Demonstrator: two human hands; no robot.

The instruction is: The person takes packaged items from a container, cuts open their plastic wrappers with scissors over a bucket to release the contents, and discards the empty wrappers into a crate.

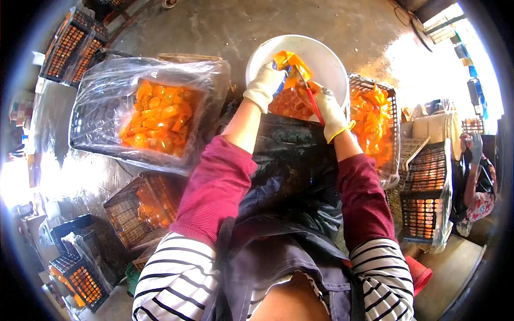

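Observation:
My left hand (267, 83), in a whitish glove with blue at the fingers, is closed on a glossy orange piece of produce (293, 63); its exact kind I cannot make out. My right hand (327, 108), gloved with a yellow cuff, grips a slim red-handled tool (315, 107). The tool's narrow metal end touches or lies close to the piece. Both hands are over a white tub (329, 64) with reddish-orange bits (292, 106) inside. Part of the tool is hidden by my right fingers.
A plastic-lined crate (99, 115) of orange pieces (160, 112) stands left of the tub. Another filled crate (393, 115) is close on the right. More black crates (425, 198) stand at both sides. A co-worker's gloved hand (475, 148) shows at far right.

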